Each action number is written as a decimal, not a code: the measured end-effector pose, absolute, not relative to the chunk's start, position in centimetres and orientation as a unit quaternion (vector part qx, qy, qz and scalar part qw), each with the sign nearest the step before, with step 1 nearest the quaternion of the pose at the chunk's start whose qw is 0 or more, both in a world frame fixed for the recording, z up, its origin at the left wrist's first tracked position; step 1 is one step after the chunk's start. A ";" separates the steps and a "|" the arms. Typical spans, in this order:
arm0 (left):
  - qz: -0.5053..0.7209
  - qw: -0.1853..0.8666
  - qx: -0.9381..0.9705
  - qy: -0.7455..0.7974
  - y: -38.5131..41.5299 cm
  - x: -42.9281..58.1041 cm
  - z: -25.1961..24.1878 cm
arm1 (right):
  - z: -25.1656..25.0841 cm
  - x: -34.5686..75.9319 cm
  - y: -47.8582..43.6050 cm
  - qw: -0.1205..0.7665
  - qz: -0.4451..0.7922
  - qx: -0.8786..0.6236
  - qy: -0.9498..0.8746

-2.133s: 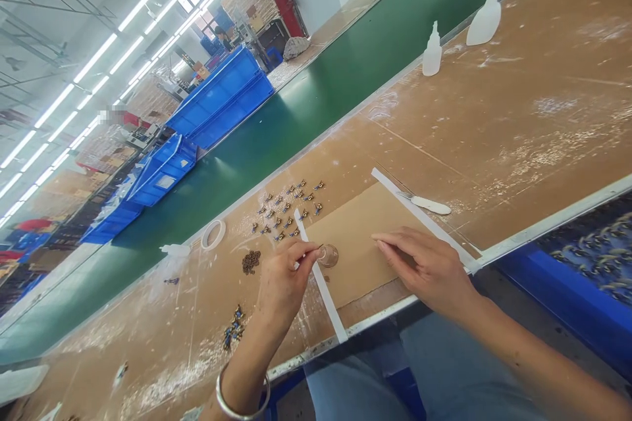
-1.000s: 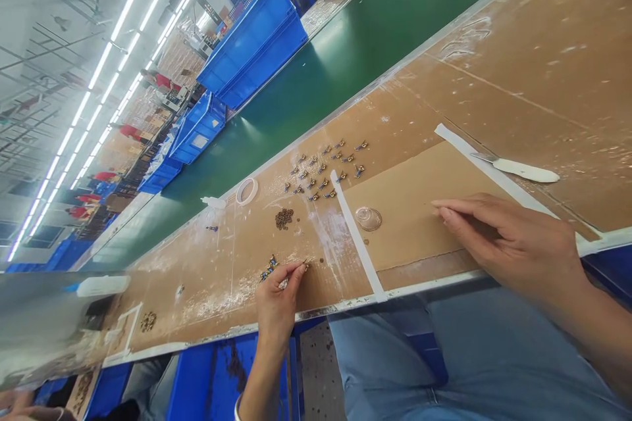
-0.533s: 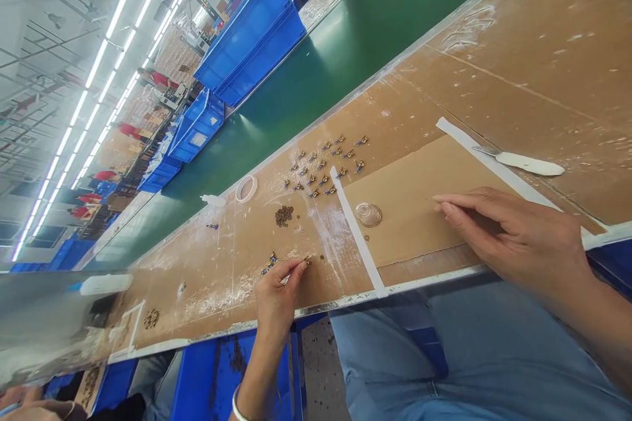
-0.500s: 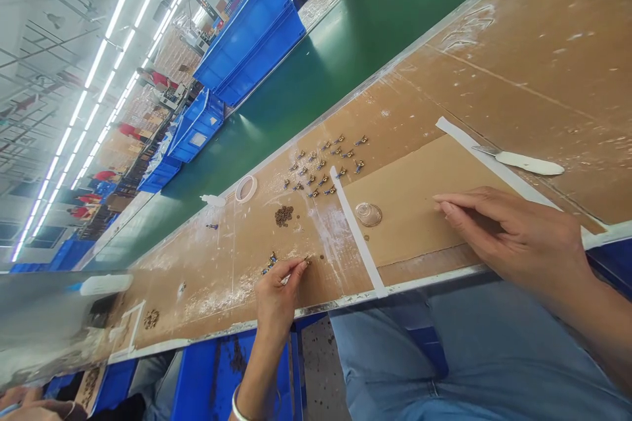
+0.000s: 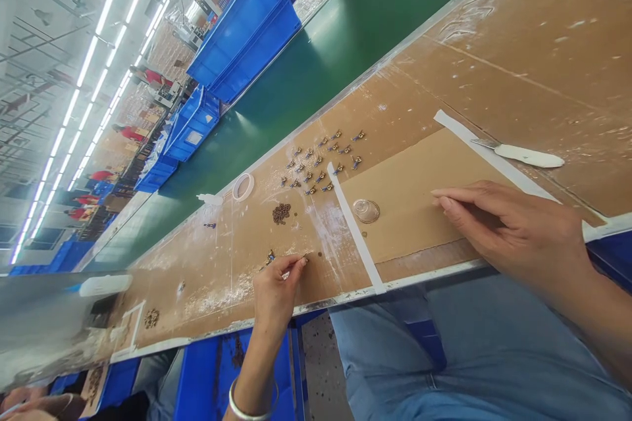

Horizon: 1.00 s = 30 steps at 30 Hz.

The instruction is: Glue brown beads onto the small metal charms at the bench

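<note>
My left hand [image 5: 274,293] rests on the brown worktable [image 5: 518,46] near its front edge, thumb and forefinger pinched on a thin tool I cannot make out, its tip beside a tiny brown part. A few small blue-and-gold parts [image 5: 269,256] lie just past the fingers. My right hand [image 5: 513,233] lies on a cardboard sheet [image 5: 415,184], fingers straight and together, empty. A small clear dish [image 5: 366,210] sits on the sheet between my hands. Rows of small gold-and-blue pieces [image 5: 320,161] lie beyond it, with a dark pile of tiny parts [image 5: 281,212] to the left.
A white-handled knife [image 5: 523,156] lies at the right by a white tape strip [image 5: 488,158]. A tape roll [image 5: 242,186] and a tipped glue bottle [image 5: 210,199] lie near the green conveyor belt [image 5: 320,52]. Blue bins [image 5: 241,33] stand across it. Another person's hand [image 5: 29,404] shows at bottom left.
My left hand has gone from the clear dish leftward to the table's front edge and stays pinched there. My right hand has kept its place on the cardboard.
</note>
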<state>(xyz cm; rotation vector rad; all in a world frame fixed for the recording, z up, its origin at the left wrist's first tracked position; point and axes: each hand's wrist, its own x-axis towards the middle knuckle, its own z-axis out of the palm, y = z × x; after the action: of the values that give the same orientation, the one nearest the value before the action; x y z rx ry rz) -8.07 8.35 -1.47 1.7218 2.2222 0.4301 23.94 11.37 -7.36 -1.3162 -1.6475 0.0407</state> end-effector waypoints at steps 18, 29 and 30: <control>0.110 0.013 0.629 0.769 7.8 -6.3 -2.1 | -7.0 23.8 11.2 0.488 0.068 -0.560 -0.666; 0.101 -0.074 0.677 0.726 7.2 -6.2 -3.1 | -7.2 24.0 11.2 0.497 0.082 -0.558 -0.659; 0.115 -0.042 0.663 0.739 7.3 -6.3 -3.0 | -7.1 24.0 11.2 0.501 0.084 -0.556 -0.657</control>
<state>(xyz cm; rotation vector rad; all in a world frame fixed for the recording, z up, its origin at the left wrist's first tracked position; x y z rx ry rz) -6.34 7.30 -2.96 2.1395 2.3862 0.3713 23.98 11.20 -7.09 -1.3444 -1.5889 0.2020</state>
